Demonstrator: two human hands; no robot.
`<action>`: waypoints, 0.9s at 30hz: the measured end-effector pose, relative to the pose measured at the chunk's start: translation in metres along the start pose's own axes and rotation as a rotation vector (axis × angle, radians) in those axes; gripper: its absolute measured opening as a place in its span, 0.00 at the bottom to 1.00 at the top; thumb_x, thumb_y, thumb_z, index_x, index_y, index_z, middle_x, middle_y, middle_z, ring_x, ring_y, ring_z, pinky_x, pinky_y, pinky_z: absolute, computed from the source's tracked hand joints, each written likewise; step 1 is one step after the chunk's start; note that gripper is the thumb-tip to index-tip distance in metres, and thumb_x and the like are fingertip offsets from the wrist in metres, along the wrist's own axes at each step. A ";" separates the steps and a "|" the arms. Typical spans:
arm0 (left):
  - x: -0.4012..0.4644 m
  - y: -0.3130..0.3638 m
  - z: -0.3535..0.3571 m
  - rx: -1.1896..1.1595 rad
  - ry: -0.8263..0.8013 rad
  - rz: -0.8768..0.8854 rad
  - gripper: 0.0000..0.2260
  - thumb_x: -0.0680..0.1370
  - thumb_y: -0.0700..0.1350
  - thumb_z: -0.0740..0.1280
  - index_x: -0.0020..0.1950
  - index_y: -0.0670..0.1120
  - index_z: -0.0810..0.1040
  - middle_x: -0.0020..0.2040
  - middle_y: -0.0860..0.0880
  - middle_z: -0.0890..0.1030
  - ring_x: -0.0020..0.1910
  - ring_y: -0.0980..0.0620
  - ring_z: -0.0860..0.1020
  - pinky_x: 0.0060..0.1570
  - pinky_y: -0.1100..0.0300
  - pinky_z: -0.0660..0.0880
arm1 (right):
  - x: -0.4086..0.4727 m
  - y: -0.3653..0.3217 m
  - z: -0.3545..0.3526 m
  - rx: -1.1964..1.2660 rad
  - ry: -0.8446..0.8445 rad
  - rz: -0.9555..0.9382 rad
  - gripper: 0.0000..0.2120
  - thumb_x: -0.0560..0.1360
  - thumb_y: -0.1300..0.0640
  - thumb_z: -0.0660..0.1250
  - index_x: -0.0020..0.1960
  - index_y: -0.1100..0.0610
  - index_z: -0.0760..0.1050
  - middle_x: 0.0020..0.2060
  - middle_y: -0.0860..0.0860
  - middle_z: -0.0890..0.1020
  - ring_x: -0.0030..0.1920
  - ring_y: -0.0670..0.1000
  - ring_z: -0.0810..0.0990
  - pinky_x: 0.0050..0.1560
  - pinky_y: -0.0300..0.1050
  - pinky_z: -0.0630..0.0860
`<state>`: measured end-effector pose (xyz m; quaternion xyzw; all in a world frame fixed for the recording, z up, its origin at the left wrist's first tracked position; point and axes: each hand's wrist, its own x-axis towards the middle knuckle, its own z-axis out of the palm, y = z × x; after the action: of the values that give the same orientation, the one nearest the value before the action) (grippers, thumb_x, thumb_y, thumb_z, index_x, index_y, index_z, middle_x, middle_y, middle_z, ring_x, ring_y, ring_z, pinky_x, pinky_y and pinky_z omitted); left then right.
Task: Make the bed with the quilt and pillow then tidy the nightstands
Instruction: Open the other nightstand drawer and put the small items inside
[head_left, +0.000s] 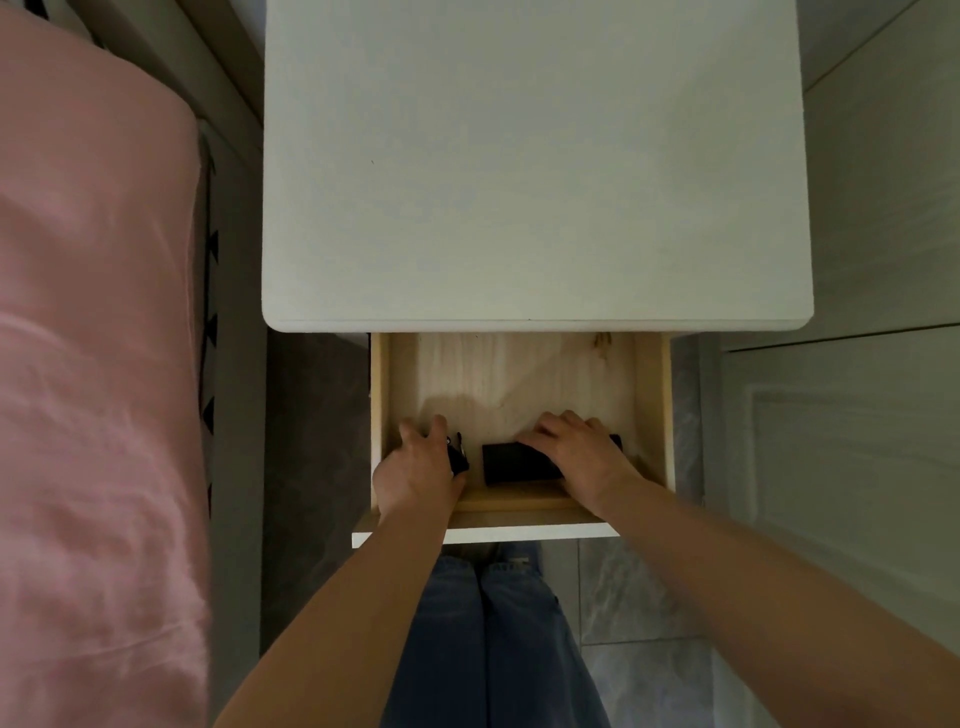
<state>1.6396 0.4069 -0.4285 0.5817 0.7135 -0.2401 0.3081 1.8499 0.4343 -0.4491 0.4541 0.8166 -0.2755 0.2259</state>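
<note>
While the drawer (519, 374) of the white nightstand (535, 171) stands pulled out toward the person, both hands are down inside it, near its front wall. In the head view, the only one here, the left hand (418, 462) curls round a small dark object (460, 457) at the left side of the drawer; a thin loop or clip shows at its top, but what it is I cannot tell. The right hand (582, 449) lies over the right part of a flat black box (519, 462), fingers bent across its far edge, so it seems to hold it, though the grip underneath is hidden. The two hands are apart, each on its own item, and the two items sit close but not touching.

The step looks like stowing loose items in the drawer. To do it well, set each piece flat on the wooden floor, with nothing sticking up above the sides, so the drawer can slide shut without catching. Both hands should come fully out before the white front panel (483, 535) is pushed.

The pink quilt (93, 364) lies on the bed at the left, beside the nightstand; no pillow is visible here.
</note>
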 end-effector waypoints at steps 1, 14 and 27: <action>0.001 0.000 0.001 0.010 0.006 0.004 0.29 0.75 0.60 0.67 0.69 0.52 0.60 0.61 0.45 0.67 0.46 0.47 0.79 0.34 0.56 0.73 | 0.000 0.000 0.001 0.006 0.013 -0.004 0.38 0.69 0.70 0.69 0.74 0.47 0.64 0.65 0.51 0.70 0.63 0.55 0.69 0.59 0.51 0.68; -0.005 -0.002 0.010 0.026 0.163 0.177 0.23 0.75 0.46 0.70 0.67 0.51 0.66 0.62 0.45 0.68 0.55 0.47 0.73 0.50 0.56 0.76 | -0.011 -0.008 0.003 0.372 -0.068 0.097 0.34 0.72 0.70 0.64 0.73 0.45 0.67 0.68 0.48 0.71 0.65 0.54 0.69 0.64 0.51 0.71; -0.011 -0.014 -0.003 -0.292 0.020 0.078 0.19 0.78 0.44 0.66 0.69 0.50 0.72 0.66 0.48 0.68 0.62 0.48 0.72 0.53 0.55 0.75 | -0.022 -0.032 -0.005 1.066 0.099 0.500 0.28 0.75 0.77 0.54 0.68 0.55 0.73 0.65 0.50 0.75 0.69 0.49 0.69 0.68 0.31 0.57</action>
<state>1.6267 0.3983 -0.4189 0.5603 0.7207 -0.1159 0.3914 1.8330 0.4099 -0.4238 0.6961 0.4433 -0.5646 -0.0137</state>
